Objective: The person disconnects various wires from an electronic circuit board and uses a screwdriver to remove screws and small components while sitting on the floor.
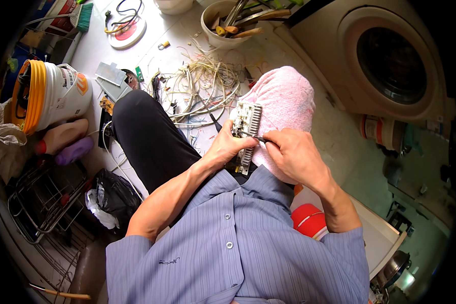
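Note:
A long circuit board with a ridged, comb-like edge rests across my lap by the pink towel over my right knee. My left hand is closed around the board's left side, thumb laid across its face. In my right hand is a slim dark tool, its thin end against the middle of the board; its exact kind is hard to make out. A second dark, thin-shafted tool shows just beyond my left fingers; whether they touch it is unclear.
Tangled pale cables lie on the floor ahead, with wire scraps around them. Beyond stands a bucket of hand tools. A front-loading washing machine is at right. To the left are a white bucket with yellow hose and a black bag.

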Motion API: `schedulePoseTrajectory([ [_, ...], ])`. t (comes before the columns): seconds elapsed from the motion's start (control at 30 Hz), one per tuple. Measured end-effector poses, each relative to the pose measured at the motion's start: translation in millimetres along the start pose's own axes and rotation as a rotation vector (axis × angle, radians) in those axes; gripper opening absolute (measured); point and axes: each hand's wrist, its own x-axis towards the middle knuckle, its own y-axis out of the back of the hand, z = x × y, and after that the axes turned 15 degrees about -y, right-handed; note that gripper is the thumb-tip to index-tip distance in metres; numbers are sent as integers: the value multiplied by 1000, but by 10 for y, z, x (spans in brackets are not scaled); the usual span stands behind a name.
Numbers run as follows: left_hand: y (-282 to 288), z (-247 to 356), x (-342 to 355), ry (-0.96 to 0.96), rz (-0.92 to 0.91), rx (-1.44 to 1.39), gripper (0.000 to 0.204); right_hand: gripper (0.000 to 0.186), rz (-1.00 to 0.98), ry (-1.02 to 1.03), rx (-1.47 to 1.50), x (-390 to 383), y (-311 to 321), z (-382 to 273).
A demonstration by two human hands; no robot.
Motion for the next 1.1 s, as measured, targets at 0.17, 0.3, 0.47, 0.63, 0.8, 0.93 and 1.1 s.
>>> schedulePoseTrajectory([
  [0.17, -3, -30, 0, 2, 6, -11, 74, 15, 11, -2, 14, -8, -19, 9],
  [0.3, 6, -48, -2, 1, 6, 4, 73, 17, -4, -22, 39, -11, -13, 18],
  [0.47, 1, 8, -11, 13, 0, 3, 71, 18, 3, -28, 59, -34, -23, 31],
  [0.63, -14, 101, -18, 20, -21, -36, 70, 17, 13, -35, 56, -64, -17, 4],
  [0.8, -18, 82, -15, 18, -14, -65, 74, 16, 36, -55, 89, -45, 6, 28],
  [0.93, -20, 74, -18, -12, -15, -47, 76, 17, 24, -59, 87, -33, -3, 40],
  [1.1, -2, 31, -15, -9, -17, -51, 75, 19, 2, -51, 104, -29, 12, 38],
])
